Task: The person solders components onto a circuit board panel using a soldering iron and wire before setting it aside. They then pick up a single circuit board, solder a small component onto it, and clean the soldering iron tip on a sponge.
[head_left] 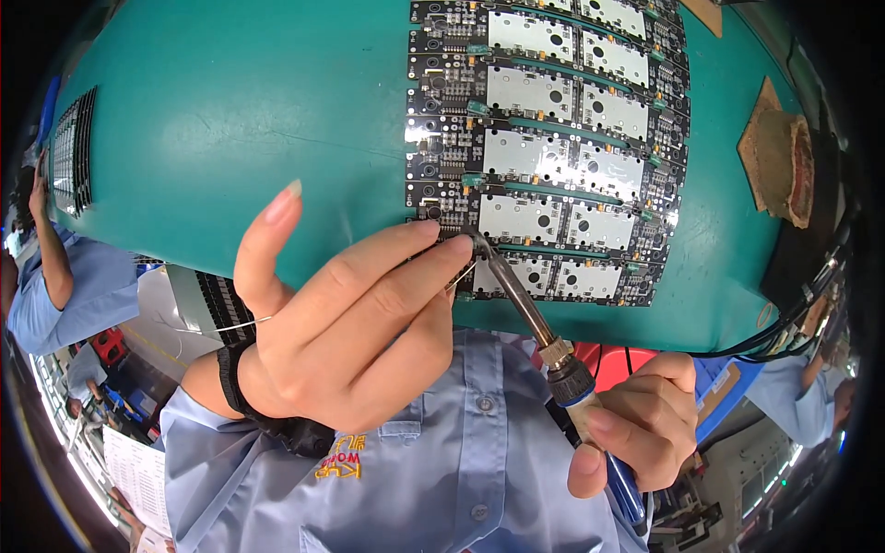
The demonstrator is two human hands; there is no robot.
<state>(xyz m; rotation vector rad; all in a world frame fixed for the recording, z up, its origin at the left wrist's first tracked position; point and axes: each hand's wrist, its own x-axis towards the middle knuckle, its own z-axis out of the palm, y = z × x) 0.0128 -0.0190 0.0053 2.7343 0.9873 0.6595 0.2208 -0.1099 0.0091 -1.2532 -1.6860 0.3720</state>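
I record 1 glossy green tabletop [230, 111], pale floor [152, 324] at lower left, and bright white strips [777, 479] near the lower-right rim; from my remote feed, I cannot determine whether these are lamps or windows.

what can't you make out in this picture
Head view, cut off by the upper edge: the topmost circuit boards.
Head view, hidden behind the left hand: the exact spot below the tip of the soldering iron.
Head view, hidden by the left hand: part of the thin wire.
Head view, too small: writing on the paper sheet.
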